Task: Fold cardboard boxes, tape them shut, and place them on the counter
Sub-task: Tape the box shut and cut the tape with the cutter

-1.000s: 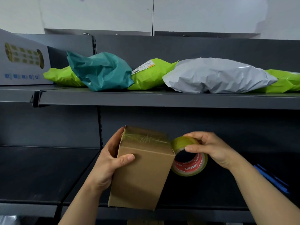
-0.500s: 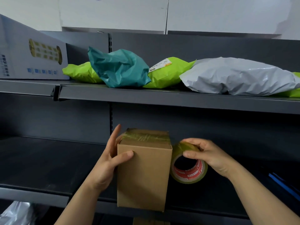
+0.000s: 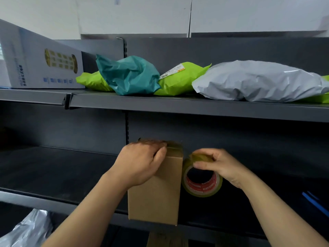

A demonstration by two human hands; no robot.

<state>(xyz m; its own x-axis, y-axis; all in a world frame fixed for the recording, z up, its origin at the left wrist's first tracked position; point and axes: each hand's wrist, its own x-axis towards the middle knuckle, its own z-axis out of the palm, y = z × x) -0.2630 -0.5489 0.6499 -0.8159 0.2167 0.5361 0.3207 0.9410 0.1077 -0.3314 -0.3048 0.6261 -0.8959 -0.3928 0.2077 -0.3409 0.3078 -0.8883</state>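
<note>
Cardboard box (image 3: 156, 196) upright, held in front of the lower dark shelf (image 3: 53, 168), taped top up. Left hand (image 3: 140, 164) grip closed over its top edge, thumb on front face; right hand (image 3: 219, 164) grip pinching tape roll (image 3: 201, 189) just beside the box's right side.

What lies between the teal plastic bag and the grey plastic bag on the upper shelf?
A lime-green plastic parcel with a white label lies between the teal plastic bag and the grey plastic bag, head view.
</note>
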